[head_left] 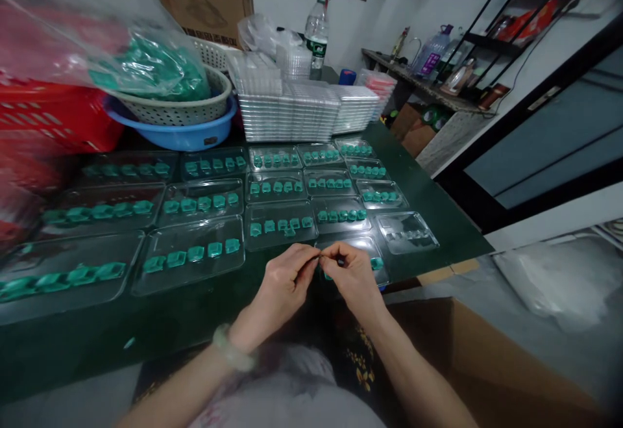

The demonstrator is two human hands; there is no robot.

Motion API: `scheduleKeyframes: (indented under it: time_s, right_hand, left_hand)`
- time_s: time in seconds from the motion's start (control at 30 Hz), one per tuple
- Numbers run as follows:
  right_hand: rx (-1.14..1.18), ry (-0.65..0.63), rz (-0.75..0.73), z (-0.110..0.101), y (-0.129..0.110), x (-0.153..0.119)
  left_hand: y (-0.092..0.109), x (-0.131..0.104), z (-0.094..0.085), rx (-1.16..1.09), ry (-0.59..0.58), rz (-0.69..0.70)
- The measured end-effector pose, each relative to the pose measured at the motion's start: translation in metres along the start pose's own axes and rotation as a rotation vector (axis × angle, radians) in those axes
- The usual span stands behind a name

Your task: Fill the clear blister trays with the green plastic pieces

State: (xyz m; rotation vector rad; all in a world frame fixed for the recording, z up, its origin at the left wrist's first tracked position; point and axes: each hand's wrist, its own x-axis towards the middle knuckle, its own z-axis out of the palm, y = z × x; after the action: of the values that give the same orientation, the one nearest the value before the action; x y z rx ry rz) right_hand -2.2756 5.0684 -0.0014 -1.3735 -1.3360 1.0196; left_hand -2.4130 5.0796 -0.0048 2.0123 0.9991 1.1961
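Observation:
My left hand and my right hand meet at the near edge of the table, fingertips pinched together. Whatever small thing they pinch is too small and hidden to make out. Partly behind my right hand lies a clear plastic tray with green pieces in it. To the left of my hands, another clear tray carries a row of green faceted pieces. A clear tray at the right shows only colourless shapes, with no green pieces in it.
Rows of similar trays cover the dark green table. Stacked clear trays stand at the back beside a bottle. A blue basin, a red basket and plastic bags crowd the left. An open cardboard box sits below right.

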Motion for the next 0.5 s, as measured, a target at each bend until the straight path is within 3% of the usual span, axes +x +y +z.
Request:
scheduleKeyframes:
  time_s: [0.1,0.17,0.27,0.33,0.43,0.5]
  right_hand:
    - [-0.053,0.055,-0.049,0.008,0.0,0.0]
    - [-0.147,0.077,-0.129,0.014,0.0,-0.001]
    - [-0.305,0.102,-0.274,0.022,0.001,-0.004]
    - [-0.36,0.126,-0.347,0.025,0.001,-0.003]
    - [-0.334,0.129,-0.349,0.024,0.0,0.001]
    - [-0.276,0.102,-0.298,0.022,-0.002,0.004]
  left_hand:
    - [0.002,0.001,-0.001,-0.016,0.033,-0.053]
    - [0.003,0.004,-0.002,-0.134,0.046,-0.224]
    - [0.003,0.007,-0.003,-0.482,0.093,-0.552]
    - [0.002,0.008,-0.002,-0.707,0.145,-0.691]
    - [0.0,0.006,0.0,-0.853,0.211,-0.692]
    - [-0.002,0.004,0.001,-0.752,0.238,-0.596]
